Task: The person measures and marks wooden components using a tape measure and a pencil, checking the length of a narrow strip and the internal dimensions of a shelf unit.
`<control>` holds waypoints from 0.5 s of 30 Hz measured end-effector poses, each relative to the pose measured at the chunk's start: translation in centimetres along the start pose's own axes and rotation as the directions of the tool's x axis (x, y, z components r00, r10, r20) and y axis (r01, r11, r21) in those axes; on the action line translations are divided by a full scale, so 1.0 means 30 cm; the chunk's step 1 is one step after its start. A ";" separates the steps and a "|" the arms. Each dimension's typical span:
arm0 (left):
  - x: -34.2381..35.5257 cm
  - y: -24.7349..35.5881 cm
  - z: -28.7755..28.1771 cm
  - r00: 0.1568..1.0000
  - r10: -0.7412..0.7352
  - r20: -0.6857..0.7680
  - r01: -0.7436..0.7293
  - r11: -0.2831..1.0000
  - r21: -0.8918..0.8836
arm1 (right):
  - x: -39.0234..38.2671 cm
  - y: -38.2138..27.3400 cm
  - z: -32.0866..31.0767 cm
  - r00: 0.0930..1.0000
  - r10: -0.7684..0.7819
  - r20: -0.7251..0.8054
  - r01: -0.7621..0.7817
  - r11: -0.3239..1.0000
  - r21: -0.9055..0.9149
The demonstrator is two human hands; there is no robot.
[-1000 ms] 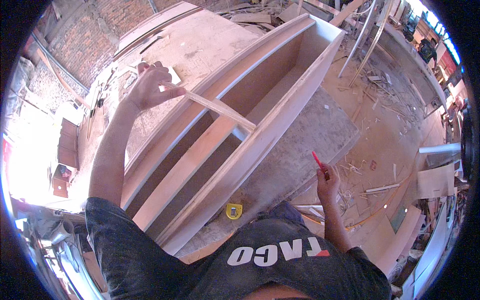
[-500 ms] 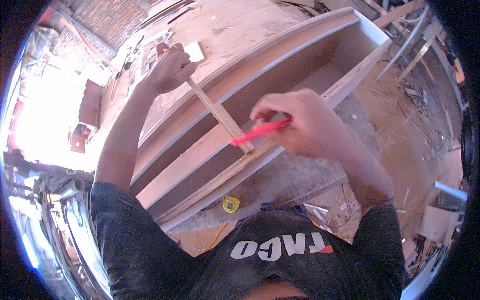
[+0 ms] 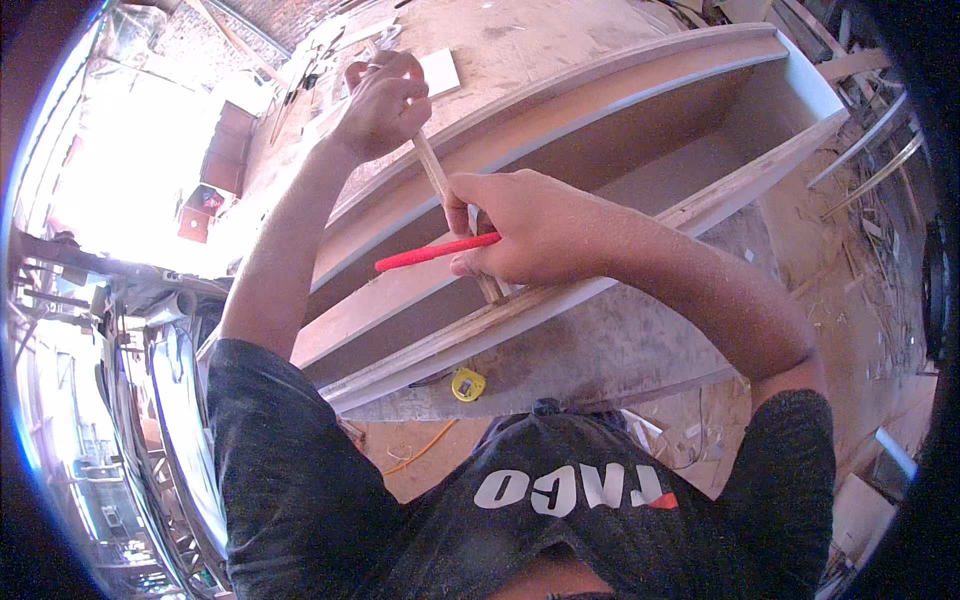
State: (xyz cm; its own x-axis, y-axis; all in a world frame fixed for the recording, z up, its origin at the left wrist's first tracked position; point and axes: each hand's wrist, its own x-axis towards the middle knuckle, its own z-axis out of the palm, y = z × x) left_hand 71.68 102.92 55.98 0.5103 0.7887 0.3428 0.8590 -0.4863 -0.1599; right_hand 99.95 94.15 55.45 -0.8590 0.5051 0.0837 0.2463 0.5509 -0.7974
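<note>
A narrow wooden strip lies at a slant across the long wooden cabinet frame, its near end by the front board. My left hand is closed around the strip's far end, beyond the frame's back edge. Over the near part of the strip is my right hand, closed with a slim red pencil held in it. The pencil points left, its blunt end out past the fingers. My right fingers also reach around the strip, hiding part of it; how firmly they grip it I cannot tell.
A yellow tape measure rests on the dusty work surface between me and the frame. A pale flat piece lies beyond my left hand. Wood scraps litter the floor at right. Long pale lengths stand at left.
My right hand has come left and down onto the strip, and the pencil has swung to point left. My left hand stays on the strip's far end. The whole view has shifted slightly.
</note>
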 end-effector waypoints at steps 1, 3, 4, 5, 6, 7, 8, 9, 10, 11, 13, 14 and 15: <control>-0.022 0.002 0.020 0.986 0.046 -0.163 -0.035 0.997 0.070 | 0.001 0.010 0.007 1.000 -0.003 -0.013 0.003 1.000 0.022; -0.030 0.033 0.074 0.874 -0.407 -0.264 0.356 0.908 -0.221 | -0.003 0.020 0.006 1.000 -0.022 -0.007 0.022 0.999 0.025; -0.035 0.038 0.094 0.748 -0.609 -0.265 0.505 0.781 -0.368 | 0.000 0.022 0.005 0.999 -0.036 -0.008 0.036 0.999 0.025; -0.032 0.020 0.095 0.667 -0.735 -0.125 0.635 0.648 -0.421 | 0.001 0.023 0.006 0.999 -0.040 -0.012 0.040 0.999 0.030; -0.031 0.002 0.092 0.557 -0.830 0.018 0.752 0.496 -0.433 | -0.001 0.022 0.009 0.999 -0.046 -0.017 0.047 0.998 0.036; -0.002 0.041 0.052 0.492 -0.843 0.218 0.780 0.315 -0.542 | -0.007 0.028 0.001 0.999 -0.040 -0.031 0.041 0.999 0.036; 0.026 0.083 0.028 0.431 -0.800 0.417 0.791 0.113 -0.601 | -0.009 0.029 -0.012 1.000 -0.010 -0.019 0.011 0.999 0.048; 0.027 0.115 0.022 0.431 -0.821 0.375 0.794 0.147 -0.590 | -0.008 0.019 -0.012 1.000 0.011 0.004 -0.011 0.998 0.064; 0.024 0.107 0.028 0.449 -0.826 0.342 0.793 0.191 -0.579 | -0.006 0.010 -0.013 0.999 0.033 0.026 -0.035 0.996 0.080; 0.018 0.096 0.044 0.468 -0.828 0.309 0.790 0.235 -0.566 | -0.005 0.002 -0.014 0.999 0.039 0.029 -0.041 0.995 0.091; 0.020 0.118 0.051 0.470 -0.856 0.214 0.797 0.308 -0.520 | -0.007 -0.002 -0.008 0.997 0.058 0.042 -0.062 0.991 0.119; 0.015 0.121 0.046 0.497 -0.847 0.190 0.788 0.349 -0.507 | -0.007 -0.005 -0.007 0.997 0.055 0.048 -0.059 0.992 0.109; 0.019 0.128 0.042 0.528 -0.832 0.167 0.774 0.391 -0.498 | -0.009 -0.004 -0.010 0.997 0.057 0.049 -0.062 0.994 0.095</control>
State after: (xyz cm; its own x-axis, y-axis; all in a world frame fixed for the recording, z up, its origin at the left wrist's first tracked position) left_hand 75.33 101.97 54.39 -0.4388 0.8843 0.1595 0.7108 0.2330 0.6637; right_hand 100.30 94.15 55.71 -0.8647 0.5023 0.0083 0.2550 0.4530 -0.8543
